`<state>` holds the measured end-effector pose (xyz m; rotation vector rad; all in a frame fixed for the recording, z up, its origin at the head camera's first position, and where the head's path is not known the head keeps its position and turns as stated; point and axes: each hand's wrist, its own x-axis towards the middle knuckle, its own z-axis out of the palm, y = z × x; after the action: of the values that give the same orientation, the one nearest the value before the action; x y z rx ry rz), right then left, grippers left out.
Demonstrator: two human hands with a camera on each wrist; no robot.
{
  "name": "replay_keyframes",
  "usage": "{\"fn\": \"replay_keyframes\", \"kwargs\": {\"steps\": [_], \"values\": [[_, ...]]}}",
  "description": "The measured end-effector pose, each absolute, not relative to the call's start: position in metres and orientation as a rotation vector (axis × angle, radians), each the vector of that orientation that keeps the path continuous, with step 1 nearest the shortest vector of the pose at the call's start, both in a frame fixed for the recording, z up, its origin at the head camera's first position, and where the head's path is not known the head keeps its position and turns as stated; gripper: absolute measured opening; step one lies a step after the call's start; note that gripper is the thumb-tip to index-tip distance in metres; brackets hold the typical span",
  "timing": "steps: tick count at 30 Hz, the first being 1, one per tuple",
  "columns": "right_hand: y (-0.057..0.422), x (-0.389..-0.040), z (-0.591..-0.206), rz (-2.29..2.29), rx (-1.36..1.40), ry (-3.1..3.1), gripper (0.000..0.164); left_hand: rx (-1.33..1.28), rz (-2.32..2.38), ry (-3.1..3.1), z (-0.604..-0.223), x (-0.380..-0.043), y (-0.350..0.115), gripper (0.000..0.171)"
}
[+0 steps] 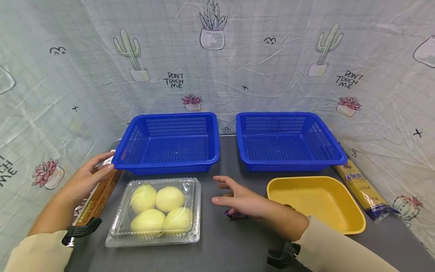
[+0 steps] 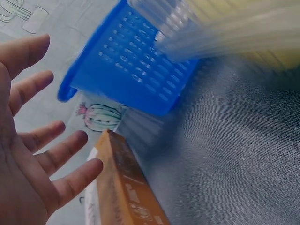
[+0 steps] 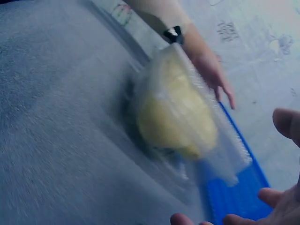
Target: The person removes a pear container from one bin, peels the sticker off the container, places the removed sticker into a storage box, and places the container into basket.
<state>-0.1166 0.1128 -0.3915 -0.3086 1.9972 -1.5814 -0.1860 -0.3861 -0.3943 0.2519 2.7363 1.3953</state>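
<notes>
My left hand [image 1: 83, 179] is beside the left blue basket [image 1: 176, 151], over a long brown box [image 1: 98, 198]; its fingers are extended and spread in the left wrist view, holding nothing. Whether a fingertip touches the basket rim I cannot tell. A clear plastic clamshell container [image 1: 119, 230] with several pale yellow round fruits [image 1: 170, 199] sits between my hands, its lid down. To its right hovers my right hand [image 1: 238, 198], fingers loosely extended around nothing. Partly hidden under that hand lies a small purple-wrapped item [image 1: 234, 215].
A second blue basket [image 1: 289, 149] stands at the back right. In front of it is a yellow tray [image 1: 316, 204], partly behind my right forearm. A long yellow packet [image 1: 363, 189] lies along the right side. A patterned cloth [image 1: 238, 68] hangs behind the grey table [image 1: 224, 245].
</notes>
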Motion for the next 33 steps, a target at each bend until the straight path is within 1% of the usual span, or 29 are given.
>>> {"fn": "replay_keyframes", "kwargs": {"steps": [3,9,13,19,25,33], "values": [[0.096,-0.114,-0.400,-1.639,-0.263,1.978,0.078,0.256,1.439,2.706,-0.399,-0.190,-0.384,0.061],[0.071,-0.110,-0.415,-1.733,-0.222,1.958,0.087,0.293,1.632,2.601,-0.415,-0.198,-0.381,0.049],[0.060,-0.110,-0.423,-1.789,-0.212,1.943,0.092,0.326,1.708,2.573,-0.422,-0.203,-0.381,0.047],[0.045,-0.118,-0.431,-1.811,-0.268,2.021,0.092,0.362,1.815,2.416,-0.427,-0.208,-0.378,0.045],[0.035,-0.130,-0.443,-1.822,-0.332,2.006,0.091,0.381,1.932,2.275,-0.429,-0.210,-0.374,0.040],[0.028,-0.128,-0.446,-1.661,-0.469,2.191,0.097,0.380,1.983,2.218,-0.428,-0.210,-0.374,0.043]]}}
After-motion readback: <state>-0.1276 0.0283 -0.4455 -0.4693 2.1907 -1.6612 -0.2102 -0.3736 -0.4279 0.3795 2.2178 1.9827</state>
